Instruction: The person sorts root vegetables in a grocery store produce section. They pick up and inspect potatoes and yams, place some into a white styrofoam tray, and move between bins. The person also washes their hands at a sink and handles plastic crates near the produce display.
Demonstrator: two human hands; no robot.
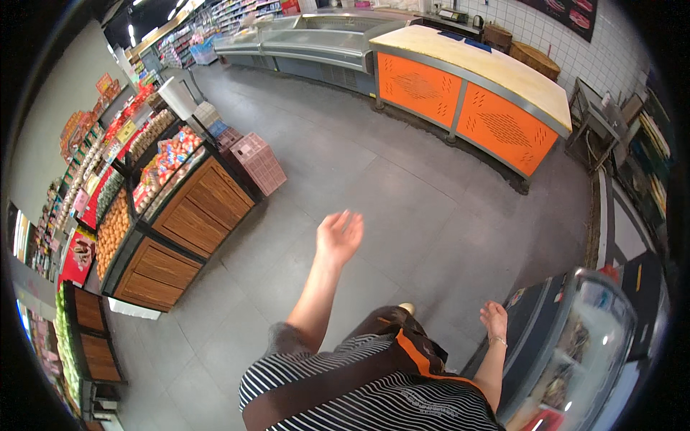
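Note:
My left hand (340,237) is held out over the grey tiled floor, palm up with its fingers slightly curled and apart, and nothing lies in it. At the lower right, my right hand (494,319) hangs beside a glass-fronted display case (579,334), with a bracelet on the wrist. Its fingers are loosely bent and I see nothing in them; whether it touches the case's dark edge I cannot tell. A striped shirt and a brown apron (323,385) with orange trim cover my body. One light shoe tip (407,308) shows below.
Wood-panelled produce stands (178,215) with eggs (112,231) and bagged goods line the left. Pink plastic crates (259,161) stand at their end. Ahead are a long refrigerated case (318,46) and an orange-panelled counter (463,102). A metal stand (598,116) is at the right.

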